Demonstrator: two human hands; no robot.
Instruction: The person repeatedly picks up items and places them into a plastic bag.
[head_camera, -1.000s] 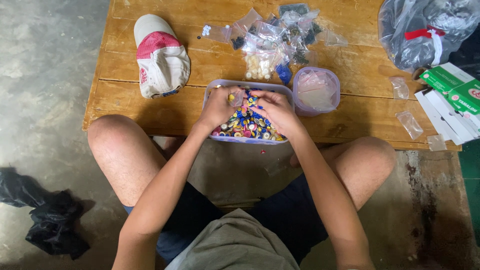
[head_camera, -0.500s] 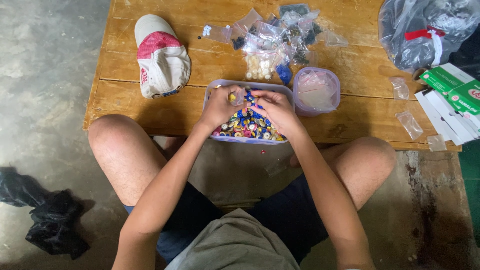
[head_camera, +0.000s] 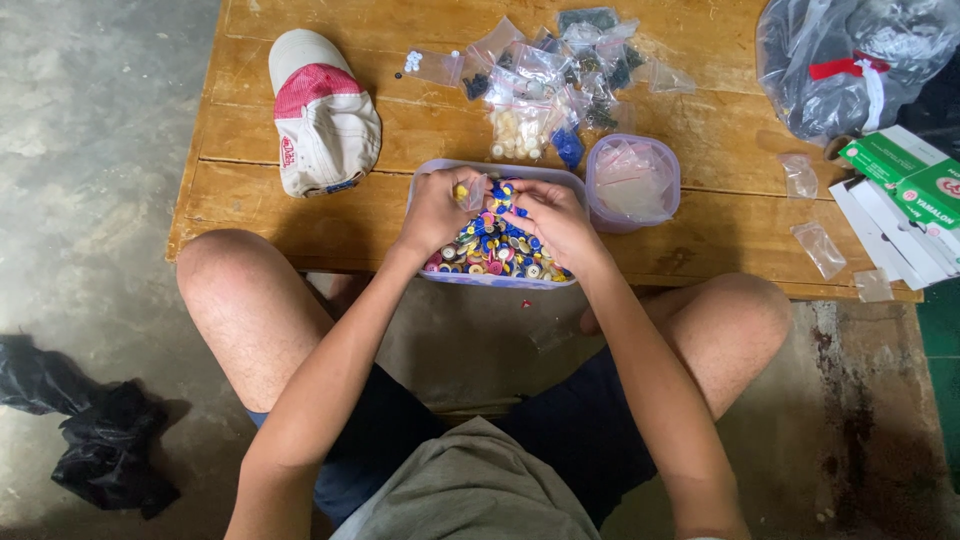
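Observation:
A clear rectangular tub (head_camera: 500, 172) full of small multicoloured buttons (head_camera: 490, 250) stands at the near edge of a low wooden table (head_camera: 300, 200). Both my hands are over it. My left hand (head_camera: 438, 208) holds a small clear plastic bag (head_camera: 474, 192) with a yellow button at its mouth. My right hand (head_camera: 552, 222) pinches small buttons beside the bag, its fingertips touching it.
A round clear tub (head_camera: 634, 182) with empty little bags sits right of the button tub. A pile of filled bags (head_camera: 550, 75) lies behind. A red and white cap (head_camera: 320, 115) lies left. Green boxes (head_camera: 905, 175) and a large plastic sack (head_camera: 850, 60) are at right. A black bag (head_camera: 90, 440) lies on the floor.
My hands have stayed over the tub; the fingers shifted slightly and the right hand moved closer to the small bag.

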